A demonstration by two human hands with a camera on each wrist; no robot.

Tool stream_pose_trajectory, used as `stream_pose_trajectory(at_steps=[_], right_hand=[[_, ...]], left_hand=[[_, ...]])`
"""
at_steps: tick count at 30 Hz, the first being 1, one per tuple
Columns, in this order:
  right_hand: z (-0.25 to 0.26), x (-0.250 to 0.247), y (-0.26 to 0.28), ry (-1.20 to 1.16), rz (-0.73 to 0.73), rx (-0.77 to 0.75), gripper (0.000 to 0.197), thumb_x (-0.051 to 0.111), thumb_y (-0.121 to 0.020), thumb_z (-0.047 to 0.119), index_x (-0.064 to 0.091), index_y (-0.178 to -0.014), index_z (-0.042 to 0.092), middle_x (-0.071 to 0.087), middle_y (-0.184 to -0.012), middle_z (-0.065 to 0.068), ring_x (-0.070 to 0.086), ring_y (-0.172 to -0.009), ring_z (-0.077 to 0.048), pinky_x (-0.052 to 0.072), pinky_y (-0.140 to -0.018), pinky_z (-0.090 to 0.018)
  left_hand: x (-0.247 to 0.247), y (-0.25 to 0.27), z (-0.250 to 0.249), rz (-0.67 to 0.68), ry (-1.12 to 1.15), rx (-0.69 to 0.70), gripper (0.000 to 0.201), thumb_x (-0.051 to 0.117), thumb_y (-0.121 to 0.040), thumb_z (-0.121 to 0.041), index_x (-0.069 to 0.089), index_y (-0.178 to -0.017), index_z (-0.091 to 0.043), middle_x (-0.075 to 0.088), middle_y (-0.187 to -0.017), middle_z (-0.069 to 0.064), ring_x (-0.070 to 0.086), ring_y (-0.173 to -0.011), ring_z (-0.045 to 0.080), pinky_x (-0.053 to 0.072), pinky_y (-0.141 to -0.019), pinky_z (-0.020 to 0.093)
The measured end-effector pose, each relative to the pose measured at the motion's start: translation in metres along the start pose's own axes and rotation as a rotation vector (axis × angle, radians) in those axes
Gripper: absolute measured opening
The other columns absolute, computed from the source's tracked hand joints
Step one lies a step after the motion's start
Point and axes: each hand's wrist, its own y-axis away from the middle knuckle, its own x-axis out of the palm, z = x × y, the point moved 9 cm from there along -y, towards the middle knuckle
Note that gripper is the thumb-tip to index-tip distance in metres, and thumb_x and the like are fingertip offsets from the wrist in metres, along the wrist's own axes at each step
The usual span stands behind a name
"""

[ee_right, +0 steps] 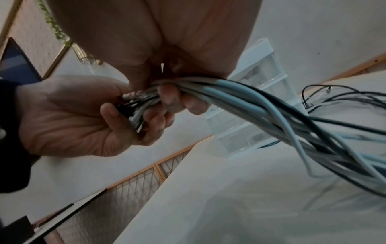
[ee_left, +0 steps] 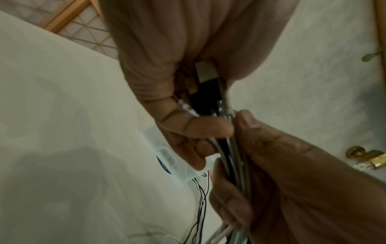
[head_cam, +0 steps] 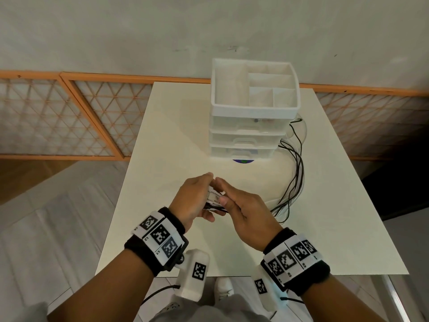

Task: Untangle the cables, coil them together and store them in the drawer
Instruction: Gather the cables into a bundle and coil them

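Both hands meet above the near middle of the table [head_cam: 176, 126]: the left hand [head_cam: 193, 198] curls its fingers round the plug ends of the cables [ee_right: 240, 99], and the right hand [head_cam: 243, 210] closes thumb and fingers round the same bundle just beside it. From the right hand the black and white cables run to the right and far along the tabletop, lying in loose loops on the right side, up to the drawer unit [head_cam: 246, 138]. Table surface: plain cream white, standing on a pale tiled floor [head_cam: 46, 228]. Drawer unit: white and translucent, at the far middle of the table, its three drawers pushed in, with an open divided tray [head_cam: 255, 108] on top. Behind the table, a low orange-framed lattice screen [head_cam: 69, 117] runs along a pale wall [head_cam: 139, 31].
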Motion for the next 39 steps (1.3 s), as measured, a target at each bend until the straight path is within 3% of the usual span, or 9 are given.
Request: stream_pose_trajectory(at_steps=[7, 13, 17, 19, 23, 26, 29, 32, 39], right_hand=[[-0.008, -0.011, -0.002, -0.064, -0.142, 0.076, 0.025, 0.055, -0.100, 0.011, 0.065, -0.122, 0.014, 0.066, -0.083, 0.020, 0.065, -0.074, 0.003, 0.047, -0.070, -0.009], [-0.014, -0.005, -0.008, -0.124, -0.150, 0.141, 0.019, 0.055, -0.098, 0.028, 0.051, -0.112, 0.016, 0.071, -0.075, -0.007, 0.069, -0.071, -0.028, 0.057, -0.069, -0.046], [-0.028, -0.005, -0.006, -0.125, 0.039, 0.278, 0.028, 0.059, -0.095, 0.045, 0.061, -0.106, 0.019, 0.071, -0.073, -0.001, 0.062, -0.060, -0.002, 0.048, -0.060, -0.017], [-0.033, -0.009, -0.004, -0.061, 0.114, 0.277, 0.031, 0.058, -0.095, 0.044, 0.065, -0.092, 0.015, 0.065, -0.067, -0.002, 0.056, -0.057, -0.002, 0.045, -0.058, -0.022], [-0.041, -0.016, -0.006, -0.014, 0.095, 0.270, 0.033, 0.058, -0.097, 0.038, 0.062, -0.081, 0.009, 0.047, -0.059, 0.005, 0.041, -0.053, -0.006, 0.035, -0.055, -0.022], [-0.043, -0.019, -0.008, -0.004, 0.095, 0.285, 0.035, 0.058, -0.098, 0.036, 0.060, -0.080, 0.007, 0.045, -0.059, 0.007, 0.039, -0.053, -0.007, 0.033, -0.055, -0.023], [-0.037, -0.015, -0.015, -0.001, 0.139, 0.282, 0.030, 0.058, -0.097, 0.032, 0.061, -0.082, 0.006, 0.051, -0.061, 0.002, 0.043, -0.054, -0.010, 0.037, -0.057, -0.029], [-0.026, -0.018, -0.028, -0.037, 0.120, 0.228, 0.014, 0.052, -0.085, 0.021, 0.061, -0.084, 0.010, 0.065, -0.071, -0.005, 0.061, -0.066, -0.022, 0.050, -0.061, -0.040], [-0.020, -0.043, -0.030, -0.138, 0.001, 0.215, 0.015, 0.072, -0.081, 0.034, 0.070, -0.085, 0.020, 0.071, -0.076, -0.008, 0.066, -0.072, -0.028, 0.056, -0.069, -0.043]], left_hand=[[0.001, 0.000, -0.005, -0.017, -0.006, 0.075, 0.060, 0.044, -0.096, -0.059, 0.067, -0.090, -0.003, 0.073, -0.078, 0.015, 0.074, -0.073, 0.028, 0.057, -0.058, 0.034], [-0.008, 0.008, -0.022, -0.262, -0.240, 0.357, 0.037, 0.062, -0.092, -0.047, 0.068, -0.075, -0.015, 0.068, -0.059, 0.005, 0.060, -0.047, 0.015, 0.049, -0.046, 0.030], [-0.030, -0.001, -0.022, -0.417, -0.266, 0.398, 0.035, 0.061, -0.094, -0.032, 0.064, -0.065, -0.014, 0.064, -0.056, 0.001, 0.055, -0.052, 0.014, 0.049, -0.055, 0.036], [-0.034, -0.008, -0.018, -0.392, -0.234, 0.333, 0.031, 0.066, -0.090, -0.034, 0.063, -0.062, -0.020, 0.062, -0.052, -0.006, 0.053, -0.046, 0.012, 0.043, -0.053, 0.030], [-0.034, -0.017, -0.017, -0.302, -0.295, 0.210, 0.038, 0.071, -0.082, -0.053, 0.061, -0.096, -0.019, 0.068, -0.083, -0.004, 0.064, -0.060, 0.009, 0.051, -0.056, 0.026], [-0.040, -0.001, -0.062, -0.442, -0.458, 0.477, 0.036, 0.067, -0.088, -0.044, 0.057, -0.111, -0.019, 0.062, -0.104, -0.004, 0.060, -0.089, 0.007, 0.046, -0.069, 0.012], [0.010, 0.014, -0.090, -0.168, -0.577, 0.722, 0.020, 0.057, -0.095, -0.041, 0.064, -0.103, -0.024, 0.067, -0.097, -0.011, 0.061, -0.089, 0.003, 0.048, -0.076, 0.019], [0.054, 0.012, -0.069, 0.129, -0.874, 0.674, 0.052, 0.025, -0.095, -0.064, 0.061, -0.100, -0.027, 0.068, -0.092, -0.009, 0.063, -0.085, 0.010, 0.051, -0.081, 0.033], [0.034, -0.011, -0.047, 0.053, -0.875, 0.455, 0.082, 0.011, -0.085, -0.081, 0.065, -0.085, -0.019, 0.067, -0.070, -0.001, 0.063, -0.071, 0.021, 0.051, -0.071, 0.038]])
